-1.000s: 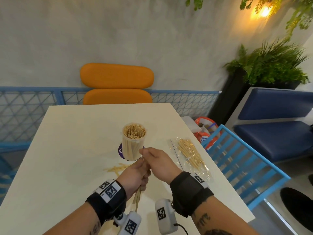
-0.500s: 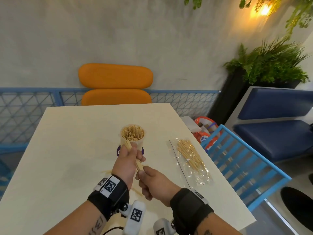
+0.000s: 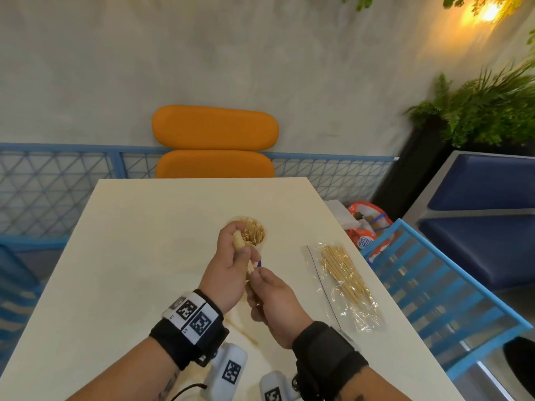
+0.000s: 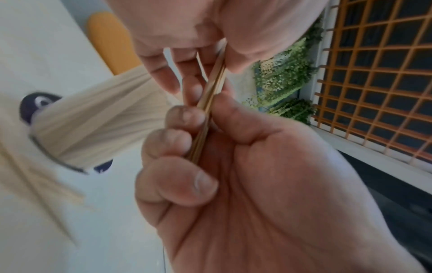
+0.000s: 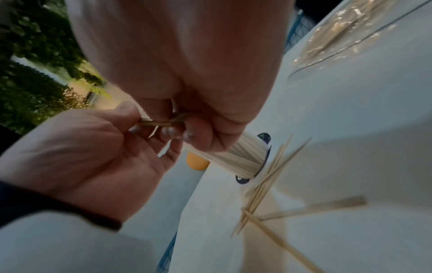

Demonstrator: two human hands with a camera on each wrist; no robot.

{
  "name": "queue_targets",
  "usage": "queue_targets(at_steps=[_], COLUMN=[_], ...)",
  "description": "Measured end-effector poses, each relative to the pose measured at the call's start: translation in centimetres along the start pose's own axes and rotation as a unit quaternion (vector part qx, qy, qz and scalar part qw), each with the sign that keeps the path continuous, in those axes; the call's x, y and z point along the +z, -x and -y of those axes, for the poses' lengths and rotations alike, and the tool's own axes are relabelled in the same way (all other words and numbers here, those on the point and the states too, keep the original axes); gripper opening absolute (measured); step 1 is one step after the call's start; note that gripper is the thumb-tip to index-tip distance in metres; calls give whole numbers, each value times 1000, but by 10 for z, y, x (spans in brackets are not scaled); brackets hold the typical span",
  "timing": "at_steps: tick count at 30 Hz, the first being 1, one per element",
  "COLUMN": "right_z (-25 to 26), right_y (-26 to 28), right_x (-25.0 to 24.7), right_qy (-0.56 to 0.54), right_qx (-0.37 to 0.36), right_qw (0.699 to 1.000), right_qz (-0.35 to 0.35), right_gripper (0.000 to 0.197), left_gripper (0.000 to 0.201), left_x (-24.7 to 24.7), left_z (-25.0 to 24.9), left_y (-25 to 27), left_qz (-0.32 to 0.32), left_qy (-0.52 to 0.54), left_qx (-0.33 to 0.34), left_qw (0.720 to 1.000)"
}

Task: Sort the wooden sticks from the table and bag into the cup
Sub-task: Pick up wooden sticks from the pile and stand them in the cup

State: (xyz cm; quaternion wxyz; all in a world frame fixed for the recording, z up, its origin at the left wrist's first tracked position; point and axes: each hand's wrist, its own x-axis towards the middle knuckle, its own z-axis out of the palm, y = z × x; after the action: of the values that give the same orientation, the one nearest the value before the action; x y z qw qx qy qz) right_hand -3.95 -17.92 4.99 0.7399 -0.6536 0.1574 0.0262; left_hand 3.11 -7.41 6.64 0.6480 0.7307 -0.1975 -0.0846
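We see the cream table [image 3: 121, 256] filling the middle of the head view, an orange chair [image 3: 215, 140] at its far edge. On the table's right side lies the clear bag [image 3: 346, 285], flat, with a sheaf of wooden sticks inside it. Near the table's centre stands the cup [image 3: 252, 233], upright on a dark round coaster and packed full of sticks. Just in front of the cup, raised above the table, our two hands meet. Our left hand [image 3: 231, 267] curls its fingers around a small bundle of sticks [image 4: 210, 103], thumb pressed on top. Our right hand [image 3: 275, 302] pinches that same bundle's other end between thumb and fingertips. Below them, loose sticks [image 5: 264, 186] lie criss-crossed on the table beside the cup's base.
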Motion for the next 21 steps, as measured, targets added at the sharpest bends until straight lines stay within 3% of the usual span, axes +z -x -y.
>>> queue_targets(at_steps=[4,10,13,21], right_z=[12,20,14,-6], right_y=[-15,-48,-56,-74], right_x=[-3,-18,-28,-36], right_qy=[43,128,177,204], right_qx=[-71,-143,-164,-170], right_qw=[996,974,957,948], right_qz=[-11,-123,-163,-174], right_gripper=[21,19,27,40], left_gripper=[49,52,52,35], left_x=[-14,-32,-34,-19], left_z=[-18,-45,-49,-17], left_y=[-25,-82,-104,-113], left_qz=[13,-127,-161,-116], left_qy=[-30,0,-23,-177], left_qx=[31,111,138,139], left_qw=[999,986,977,967])
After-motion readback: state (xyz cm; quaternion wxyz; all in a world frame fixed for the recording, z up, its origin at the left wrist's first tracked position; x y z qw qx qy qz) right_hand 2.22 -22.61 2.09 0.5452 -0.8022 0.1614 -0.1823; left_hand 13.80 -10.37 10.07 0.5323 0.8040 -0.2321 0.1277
